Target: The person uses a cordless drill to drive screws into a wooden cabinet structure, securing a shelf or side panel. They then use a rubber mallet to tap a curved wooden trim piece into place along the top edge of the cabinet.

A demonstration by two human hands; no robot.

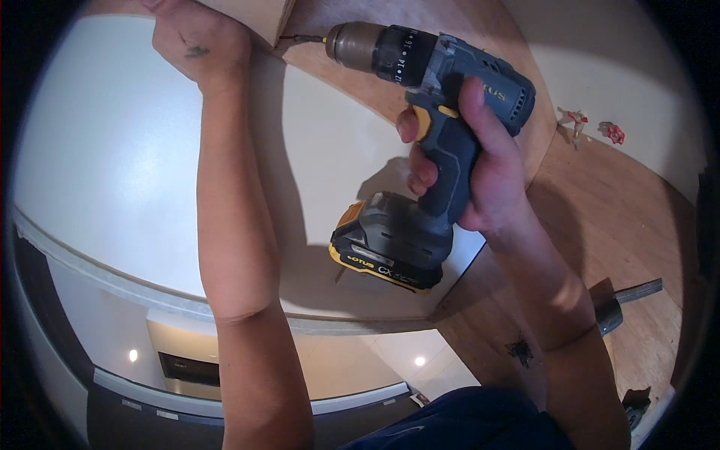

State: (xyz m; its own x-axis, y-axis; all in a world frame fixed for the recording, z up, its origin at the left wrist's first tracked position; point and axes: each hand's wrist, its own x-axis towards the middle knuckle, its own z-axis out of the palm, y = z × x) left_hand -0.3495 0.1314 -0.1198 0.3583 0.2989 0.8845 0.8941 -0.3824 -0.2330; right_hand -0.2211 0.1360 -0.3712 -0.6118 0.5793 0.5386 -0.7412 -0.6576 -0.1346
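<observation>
Hands (206,49) number two, the right (495,169) gripping one drill (452,161), two red handwheels (616,134) beyond.

Cordless drill (450,161), gripped by its handle in the right hand (491,169).
The dark grey body is tilted above the curled fingers (424,169), its brownish chuck (356,46) pointed left; a slender bit (306,38) is held in it. The yellow trigger (421,124) is set just beside the index fingertip, and the black, yellow-edged battery (386,259) is carried below the fingers, toward the lower left.
</observation>
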